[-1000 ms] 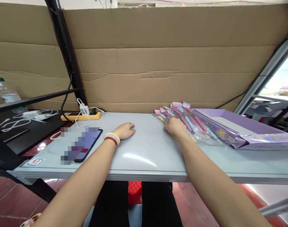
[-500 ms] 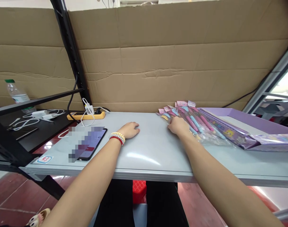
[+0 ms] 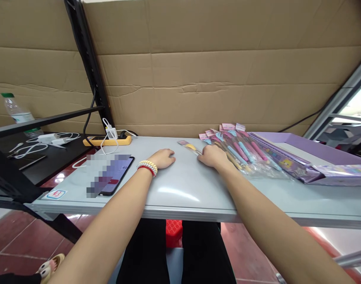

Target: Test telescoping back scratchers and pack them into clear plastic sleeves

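Observation:
My right hand [image 3: 214,156] is closed on the near end of a slim yellow-tipped item in a clear plastic sleeve [image 3: 189,146]. The sleeve points up and left over the grey table, and its near part is hidden by my fingers. Just right of that hand lies a fanned pile of similar sleeved items [image 3: 242,148], with pink and light blue handles, some with fork-like tops. Their exact kind I cannot make out. My left hand [image 3: 163,158] rests on the tabletop with fingers loosely extended and nothing in it.
A purple open box [image 3: 340,154] stands right of the pile. On the left are a phone [image 3: 116,177], a yellow power strip [image 3: 125,141] with white cables, and a black shelf post [image 3: 91,67]. Cardboard [image 3: 180,71] walls the back. A bottle [image 3: 20,114] stands on the left shelf.
My right hand has moved left from the edge of the pile, drawing one yellow-tipped sleeved item away from the others. My left hand stays in place. The view has tilted slightly down.

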Tool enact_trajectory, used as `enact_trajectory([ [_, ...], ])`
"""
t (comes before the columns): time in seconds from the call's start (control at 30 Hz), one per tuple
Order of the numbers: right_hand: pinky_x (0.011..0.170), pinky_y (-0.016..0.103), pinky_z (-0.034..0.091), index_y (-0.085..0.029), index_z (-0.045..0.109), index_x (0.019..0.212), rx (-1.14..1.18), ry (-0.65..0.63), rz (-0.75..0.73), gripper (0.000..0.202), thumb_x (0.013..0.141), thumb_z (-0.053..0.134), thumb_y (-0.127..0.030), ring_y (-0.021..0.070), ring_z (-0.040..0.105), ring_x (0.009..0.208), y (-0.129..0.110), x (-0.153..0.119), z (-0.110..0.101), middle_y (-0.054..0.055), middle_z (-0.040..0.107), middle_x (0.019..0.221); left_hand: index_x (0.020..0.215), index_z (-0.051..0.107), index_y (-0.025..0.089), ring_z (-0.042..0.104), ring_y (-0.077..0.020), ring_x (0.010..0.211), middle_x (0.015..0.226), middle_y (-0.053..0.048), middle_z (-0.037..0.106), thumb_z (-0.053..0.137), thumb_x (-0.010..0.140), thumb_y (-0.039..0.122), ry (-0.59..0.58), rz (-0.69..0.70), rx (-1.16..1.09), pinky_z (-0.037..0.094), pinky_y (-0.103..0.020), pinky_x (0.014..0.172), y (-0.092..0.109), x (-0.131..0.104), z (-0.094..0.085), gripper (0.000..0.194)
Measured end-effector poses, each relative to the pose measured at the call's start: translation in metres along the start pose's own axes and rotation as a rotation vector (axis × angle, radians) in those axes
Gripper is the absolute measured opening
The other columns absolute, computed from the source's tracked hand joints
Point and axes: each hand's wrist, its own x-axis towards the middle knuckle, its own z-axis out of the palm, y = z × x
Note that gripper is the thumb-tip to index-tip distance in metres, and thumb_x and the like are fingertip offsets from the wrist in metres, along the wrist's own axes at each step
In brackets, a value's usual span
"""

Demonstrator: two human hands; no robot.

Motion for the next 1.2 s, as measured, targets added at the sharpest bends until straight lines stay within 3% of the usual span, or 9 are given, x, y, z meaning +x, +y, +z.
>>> enact_trajectory([
  [0.13,0.074,0.027,0.043,-0.018,0.069,0.107,0.144,-0.074,-0.26,0.041,0.075,0.059,-0.043,0.022,0.062,0.088,-0.006,-0.001,0.002,0.009,0.069,0.095,0.13,0.052,0.017,0.046,-0.0217,0.126,0.137,-0.007,0.051,0.041,0.085,0.038,-0.005,-0.01,0.007,0.034,-0.029,0.105,0.001,0.0,0.0,0.051],
  [0.23,0.072,0.024,0.042,-0.017,0.064,0.115,0.257,-0.061,-0.329,0.049,0.076,0.059,-0.045,0.0179,0.062,0.085,-0.004,0.0,0.003,0.007,0.069,0.095,0.128,0.054,0.018,0.046,-0.022,0.126,0.138,-0.007,0.051,0.042,0.085,0.039,-0.002,0.0,0.013,0.034,-0.028,0.105,0.001,0.001,0.0,0.049],
  [0.43,0.071,0.027,0.043,-0.018,0.068,0.097,0.166,-0.114,-0.148,0.044,0.072,0.06,-0.053,0.0226,0.062,0.088,-0.005,-0.002,0.001,0.01,0.068,0.097,0.127,0.054,0.016,0.044,-0.0251,0.127,0.139,-0.011,0.048,0.042,0.085,0.047,-0.006,0.009,-0.025,0.031,-0.032,0.106,-0.001,0.004,0.001,0.054],
  [0.63,0.08,0.039,0.045,-0.015,0.066,0.103,0.092,-0.14,0.109,0.077,0.071,0.038,-0.08,0.0315,0.06,0.101,0.001,-0.003,-0.008,0.018,0.063,0.112,0.127,0.054,0.016,0.043,-0.0261,0.128,0.139,-0.011,0.048,0.042,0.085,0.047,-0.013,-0.001,-0.017,0.033,-0.031,0.105,0.001,0.001,0.0,0.054],
  [0.73,0.081,0.04,0.045,-0.015,0.064,0.108,0.071,-0.126,0.219,0.076,0.073,0.038,-0.077,0.032,0.059,0.104,0.009,-0.002,-0.012,0.019,0.061,0.115,0.129,0.053,0.016,0.042,-0.0253,0.129,0.14,-0.01,0.047,0.042,0.085,0.046,-0.016,-0.01,-0.017,0.033,-0.031,0.105,0.003,-0.002,-0.001,0.054],
  [0.87,0.077,0.037,0.046,-0.016,0.063,0.109,0.064,-0.039,0.226,0.06,0.076,0.049,-0.064,0.0298,0.06,0.101,0.016,0.0,-0.013,0.018,0.061,0.114,0.13,0.051,0.016,0.04,-0.0242,0.13,0.141,-0.01,0.046,0.042,0.086,0.045,-0.024,-0.014,-0.016,0.031,-0.032,0.107,0.003,-0.003,-0.001,0.054],
  [1.07,0.067,0.028,0.044,-0.018,0.064,0.099,0.218,-0.068,-0.083,0.054,0.07,0.057,-0.064,0.022,0.063,0.085,0.013,0.003,-0.007,0.011,0.067,0.098,0.13,0.051,0.016,0.041,-0.0239,0.13,0.14,-0.011,0.047,0.041,0.086,0.046,-0.023,-0.006,-0.02,0.031,-0.032,0.107,0.002,-0.002,0.001,0.054],
  [1.2,0.058,0.026,0.041,-0.019,0.064,0.09,0.183,-0.164,-0.106,0.05,0.059,0.068,-0.059,0.02,0.062,0.075,0.01,0.0,-0.007,0.007,0.067,0.088,0.129,0.052,0.015,0.041,-0.0249,0.13,0.14,-0.012,0.046,0.041,0.085,0.047,-0.015,0.008,-0.027,0.031,-0.032,0.106,0.0,-0.002,0.001,0.055],
])
